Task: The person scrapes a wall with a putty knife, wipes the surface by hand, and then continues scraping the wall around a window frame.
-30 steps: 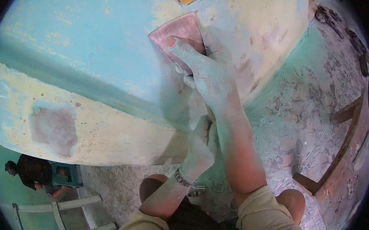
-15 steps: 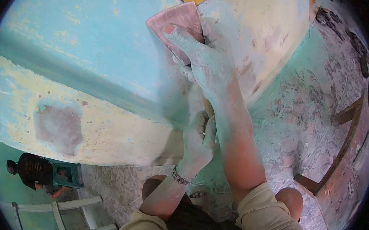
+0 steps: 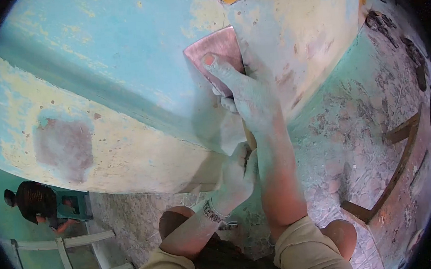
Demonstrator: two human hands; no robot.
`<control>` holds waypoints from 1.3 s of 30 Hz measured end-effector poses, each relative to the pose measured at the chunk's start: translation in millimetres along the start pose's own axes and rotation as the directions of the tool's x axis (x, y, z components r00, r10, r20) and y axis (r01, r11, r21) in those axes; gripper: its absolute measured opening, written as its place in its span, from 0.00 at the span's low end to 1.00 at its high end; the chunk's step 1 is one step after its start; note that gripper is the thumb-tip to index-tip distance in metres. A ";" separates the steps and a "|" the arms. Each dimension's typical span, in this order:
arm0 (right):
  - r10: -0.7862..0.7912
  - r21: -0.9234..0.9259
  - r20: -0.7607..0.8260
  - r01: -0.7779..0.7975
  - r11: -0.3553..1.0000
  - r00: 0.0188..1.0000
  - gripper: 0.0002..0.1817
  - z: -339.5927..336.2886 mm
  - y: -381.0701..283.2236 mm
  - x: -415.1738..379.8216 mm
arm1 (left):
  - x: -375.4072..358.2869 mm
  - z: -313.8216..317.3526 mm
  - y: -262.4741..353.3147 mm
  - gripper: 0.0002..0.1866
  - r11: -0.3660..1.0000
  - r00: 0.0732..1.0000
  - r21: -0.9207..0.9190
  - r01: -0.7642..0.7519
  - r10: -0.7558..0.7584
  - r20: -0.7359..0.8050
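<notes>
A scraper [image 3: 224, 40] with a wide, flared metal blade lies against a blue and cream painted surface [image 3: 139, 45]. My right hand [image 3: 250, 89] grips it just behind the blade, the thumb laid along the metal. Lower down, my left hand [image 3: 236, 178] is closed round the scraper's thin handle [image 3: 249, 137], its fingers wrapped. Pale dust coats both hands, and a bracelet or watch [image 3: 213, 212] circles my left wrist. Around the blade the paint is patchy, with cream and brownish spots showing.
A grey-brown patch [image 3: 65, 149] marks the lower cream band. Far left, another person [image 3: 35, 202] is beside a green crate-like object [image 3: 80, 206]. A pale ladder-like frame [image 3: 67, 260] stands below them. A curved wooden piece [image 3: 397, 192] lies right, on dusty ground [image 3: 321, 152].
Both hands and the scraper have come down the painted surface towards me and slightly right. The blade now sits farther from the orange panel. My grip is unchanged.
</notes>
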State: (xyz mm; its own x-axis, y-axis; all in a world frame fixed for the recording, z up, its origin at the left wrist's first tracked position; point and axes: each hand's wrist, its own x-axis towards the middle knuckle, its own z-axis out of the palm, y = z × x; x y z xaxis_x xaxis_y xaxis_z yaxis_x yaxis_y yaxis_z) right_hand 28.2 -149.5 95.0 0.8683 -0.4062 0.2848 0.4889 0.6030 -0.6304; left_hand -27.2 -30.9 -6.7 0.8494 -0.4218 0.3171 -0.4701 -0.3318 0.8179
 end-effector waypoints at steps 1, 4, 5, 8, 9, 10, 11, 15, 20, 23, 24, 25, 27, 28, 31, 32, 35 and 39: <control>0.011 0.001 -0.016 -0.011 1.000 1.000 0.13 -2.0 2.8 -2.4 | -1.8 -2.0 4.1 0.08 0.999 0.999 0.031 0.029 -0.029 0.012; -0.064 0.084 0.062 0.059 0.995 0.996 0.13 -1.6 3.4 9.9 | 7.4 -12.9 27.3 0.10 0.974 0.975 -0.040 0.222 -0.222 0.019; -0.080 0.065 -0.029 0.082 0.995 0.996 0.13 -2.0 -2.5 10.3 | 8.8 -15.1 27.6 0.10 0.974 0.976 -0.061 0.220 -0.220 0.003; -0.097 0.012 -0.247 0.103 0.995 0.964 0.13 -19.5 -23.4 6.7 | 7.9 -19.5 24.8 0.13 0.977 0.981 -0.096 0.192 -0.192 0.004; -0.079 -0.004 -0.286 0.081 0.997 0.955 0.13 -33.1 -26.2 0.6 | 3.9 -19.3 20.9 0.15 0.980 0.985 -0.096 0.173 -0.170 0.037; -0.061 -0.022 -0.324 0.057 0.998 0.944 0.12 -43.6 -26.5 -6.0 | 0.7 -18.3 17.4 0.16 0.983 0.986 -0.099 0.156 -0.149 0.071; 0.005 0.041 -0.317 0.009 0.999 0.948 0.11 -51.4 -21.7 -11.9 | -0.9 -15.3 14.6 0.17 0.990 0.991 -0.091 0.109 -0.101 0.092; 0.176 0.201 -0.286 -0.121 0.972 0.942 0.08 -62.0 6.4 -36.6 | -0.9 -9.9 18.1 0.18 0.998 0.982 -0.045 0.046 -0.037 0.187; 0.220 0.171 -0.252 -0.180 0.969 0.943 0.10 -59.5 14.8 -45.8 | -7.0 -14.3 26.5 0.16 0.974 0.954 -0.089 0.209 -0.183 0.238; 0.153 0.281 -0.224 -0.086 0.956 0.963 0.11 -49.2 2.6 -49.2 | -10.1 -17.2 31.8 0.16 0.972 0.965 -0.149 0.180 -0.144 0.221; 0.205 0.320 -0.209 -0.132 0.938 0.956 0.11 -49.0 2.8 -49.4 | -12.3 -17.2 33.7 0.16 0.965 0.967 -0.185 0.186 -0.147 0.207; 0.256 0.356 -0.193 -0.176 0.918 0.947 0.12 -49.5 3.1 -49.7 | -14.6 -17.1 35.7 0.16 0.956 0.969 -0.221 0.193 -0.151 0.194; 0.276 0.386 -0.155 -0.199 0.901 0.949 0.12 -49.2 2.7 -51.8 | -18.4 -23.3 39.5 0.16 0.923 0.951 -0.278 0.265 -0.203 0.232; 0.246 0.382 -0.134 -0.179 0.907 0.960 0.12 -45.7 3.4 -53.5 | -19.6 -25.3 41.2 0.16 0.904 0.940 -0.305 0.301 -0.227 0.253; 0.272 0.337 -0.147 -0.210 0.918 0.951 0.16 -36.7 2.8 -59.0 | -22.1 -25.2 44.7 0.16 0.924 0.965 -0.297 0.243 -0.197 0.176; 0.299 0.315 -0.166 -0.237 0.919 0.940 0.18 -34.6 3.1 -61.1 | -22.8 -26.0 46.4 0.17 0.942 0.957 -0.214 0.260 -0.222 0.187; 0.252 0.297 -0.170 -0.194 0.935 0.953 0.26 -31.0 8.5 -68.3 | -24.1 -29.8 47.1 0.18 0.972 0.957 -0.011 0.234 -0.228 0.180; 0.241 0.221 -0.154 -0.204 0.954 0.958 0.32 -22.7 17.3 -75.6 | -21.9 -40.2 40.2 0.22 0.962 0.960 -0.069 0.263 -0.253 0.121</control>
State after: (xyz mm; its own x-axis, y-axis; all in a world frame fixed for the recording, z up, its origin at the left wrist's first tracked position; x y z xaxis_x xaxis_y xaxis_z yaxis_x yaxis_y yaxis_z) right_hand -30.9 -123.9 46.1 0.9368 -0.3497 0.0096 0.3075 0.8100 -0.4994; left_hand -55.1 -1.0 38.5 0.9053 -0.4230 0.0392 -0.2128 -0.3716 0.9037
